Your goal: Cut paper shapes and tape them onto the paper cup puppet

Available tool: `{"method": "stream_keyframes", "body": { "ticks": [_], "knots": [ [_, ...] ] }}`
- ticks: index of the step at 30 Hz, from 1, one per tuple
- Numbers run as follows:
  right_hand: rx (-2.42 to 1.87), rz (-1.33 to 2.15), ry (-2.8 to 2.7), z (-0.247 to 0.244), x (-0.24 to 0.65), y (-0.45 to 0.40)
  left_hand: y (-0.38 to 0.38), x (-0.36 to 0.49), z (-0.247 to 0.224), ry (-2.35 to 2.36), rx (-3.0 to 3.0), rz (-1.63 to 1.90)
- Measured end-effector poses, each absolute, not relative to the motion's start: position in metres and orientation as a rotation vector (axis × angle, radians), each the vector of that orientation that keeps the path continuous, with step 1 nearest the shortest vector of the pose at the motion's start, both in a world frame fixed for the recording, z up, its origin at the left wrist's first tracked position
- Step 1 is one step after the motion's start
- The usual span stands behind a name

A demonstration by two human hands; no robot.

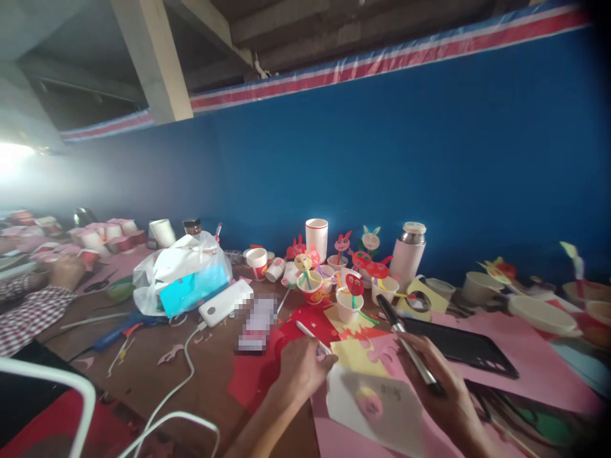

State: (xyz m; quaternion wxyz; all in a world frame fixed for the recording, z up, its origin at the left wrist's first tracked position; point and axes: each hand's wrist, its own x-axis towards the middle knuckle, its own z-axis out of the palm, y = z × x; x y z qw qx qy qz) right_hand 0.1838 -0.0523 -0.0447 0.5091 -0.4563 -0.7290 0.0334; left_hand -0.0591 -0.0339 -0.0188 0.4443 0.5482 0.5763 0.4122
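Note:
My left hand (pixel 305 366) is closed round a slim white pen (pixel 305 329), above red paper (pixel 255 375). In my right hand (pixel 442 375) lies a thick black and silver marker (pixel 414 353), its dark tip end pointing up and away. Between the hands is a white sheet (pixel 346 404) with a small round pink and yellow drawing (pixel 370 404) and a few faint marks. A yellow paper piece (pixel 358 357) sits just beyond it. Pink paper (pixel 329 439) spreads underneath. A black phone case (pixel 463 343) is beside my right hand.
Paper cups (pixel 349 305) with paper figures on coloured stems stand ahead, near a thermos (pixel 410 254). A phone (pixel 258 324), a white power bank (pixel 226 304), its cable (pixel 189 356) and a plastic bag (pixel 147 277) are leftward. Another person's hand (pixel 67 272) is far left.

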Motion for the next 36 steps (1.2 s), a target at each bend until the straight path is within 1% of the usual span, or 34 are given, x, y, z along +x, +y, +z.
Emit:
{"method": "stream_keyframes", "body": {
  "ticks": [3,9,16,21,24,27,31,36],
  "knots": [
    [-1.086,0.004,-1.849,-0.052,0.182,-0.052,-0.039,-0.06,-0.029,1.627,1.631,0.972],
    [-1.102,0.025,-1.973,-0.046,0.173,-0.057,-0.038,-0.057,-0.028,1.576,1.805,0.844],
    [-1.122,-0.063,-2.113,-0.039,0.171,-0.057,-0.039,-0.056,-0.011,1.359,1.681,0.959],
    [-1.094,-0.103,-2.032,-0.037,0.179,-0.057,-0.038,-0.06,-0.007,1.367,1.603,1.079],
    [-1.227,-0.187,-1.945,-0.036,0.19,-0.055,-0.037,-0.065,-0.008,1.413,1.533,1.195],
    [-1.38,-0.34,-2.067,-0.036,0.197,-0.052,-0.037,-0.068,-0.007,1.424,1.519,1.249],
    [-1.428,-0.477,-2.311,-0.039,0.194,-0.051,-0.041,-0.07,-0.003,1.402,1.571,1.204],
    [-1.409,-0.37,-2.465,-0.041,0.195,-0.045,-0.048,-0.072,-0.001,1.383,1.669,1.142]
  ]
}}
